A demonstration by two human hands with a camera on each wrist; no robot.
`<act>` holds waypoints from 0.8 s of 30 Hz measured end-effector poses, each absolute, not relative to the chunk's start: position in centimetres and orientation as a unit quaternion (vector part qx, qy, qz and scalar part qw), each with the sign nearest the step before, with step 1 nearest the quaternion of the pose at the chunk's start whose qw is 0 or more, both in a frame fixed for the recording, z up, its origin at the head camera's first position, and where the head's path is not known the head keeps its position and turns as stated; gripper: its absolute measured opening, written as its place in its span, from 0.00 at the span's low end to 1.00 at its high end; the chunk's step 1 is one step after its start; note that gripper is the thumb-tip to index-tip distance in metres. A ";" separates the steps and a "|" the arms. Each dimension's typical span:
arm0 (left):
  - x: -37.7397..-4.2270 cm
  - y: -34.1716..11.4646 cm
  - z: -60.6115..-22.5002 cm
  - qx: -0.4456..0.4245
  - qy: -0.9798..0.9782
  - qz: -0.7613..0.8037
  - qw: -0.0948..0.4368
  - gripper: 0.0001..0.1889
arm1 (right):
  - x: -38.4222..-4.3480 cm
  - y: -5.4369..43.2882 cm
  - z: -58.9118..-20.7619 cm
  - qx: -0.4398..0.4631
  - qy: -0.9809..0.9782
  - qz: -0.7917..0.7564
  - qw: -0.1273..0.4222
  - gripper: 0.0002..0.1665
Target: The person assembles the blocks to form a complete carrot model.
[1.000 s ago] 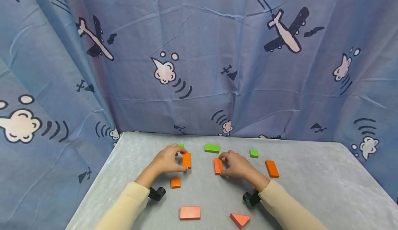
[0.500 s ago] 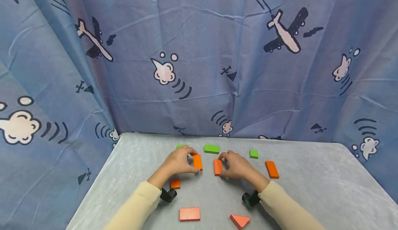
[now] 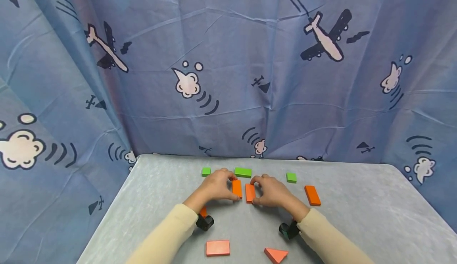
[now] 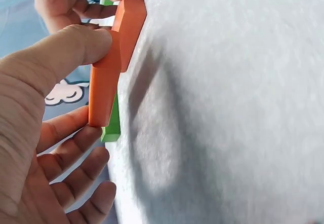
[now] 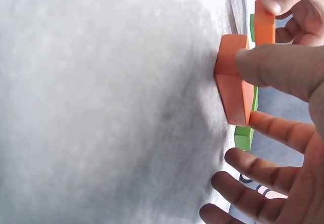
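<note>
My left hand (image 3: 218,185) pinches an orange rectangular block (image 3: 237,189) by its two ends, between thumb and index finger. In the left wrist view the other fingers of that hand are spread away from this orange block (image 4: 103,89). A reddish-orange rectangular block (image 3: 250,193) is pinched the same way by my right hand (image 3: 272,192), close to the right of the first one. The right wrist view has the thumb on the near end of the reddish-orange block (image 5: 234,82) and the index fingertip at its far end. A narrow gap separates the two blocks in the head view.
Behind the hands lie a green rectangular block (image 3: 243,172) and small green blocks (image 3: 206,171) (image 3: 291,177). An orange block (image 3: 312,195) lies right. Nearer are a pink rectangular block (image 3: 217,248), a pink triangular block (image 3: 275,255) and an orange block (image 3: 203,211) partly behind the left wrist.
My left hand has moved right with the orange block, bringing it close to the reddish-orange one. The left small green block has come into fuller view. My right hand has stayed in place.
</note>
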State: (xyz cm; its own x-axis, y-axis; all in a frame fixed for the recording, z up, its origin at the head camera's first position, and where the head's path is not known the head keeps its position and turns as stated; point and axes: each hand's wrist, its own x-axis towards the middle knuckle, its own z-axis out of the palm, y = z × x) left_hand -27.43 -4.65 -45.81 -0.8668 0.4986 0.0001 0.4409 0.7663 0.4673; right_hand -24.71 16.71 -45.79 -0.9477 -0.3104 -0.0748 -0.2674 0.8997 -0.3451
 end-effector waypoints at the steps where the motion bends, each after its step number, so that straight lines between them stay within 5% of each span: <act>1: -27.5 -4.5 -45.9 0.252 0.938 0.229 0.062 0.31 | -24.7 16.7 -45.8 -0.148 0.973 -0.166 0.064 0.30; 24: -27.6 -3.2 -46.9 0.255 0.946 0.189 0.066 0.31 | -25.2 16.9 -46.0 -0.160 0.974 -0.154 0.052 0.30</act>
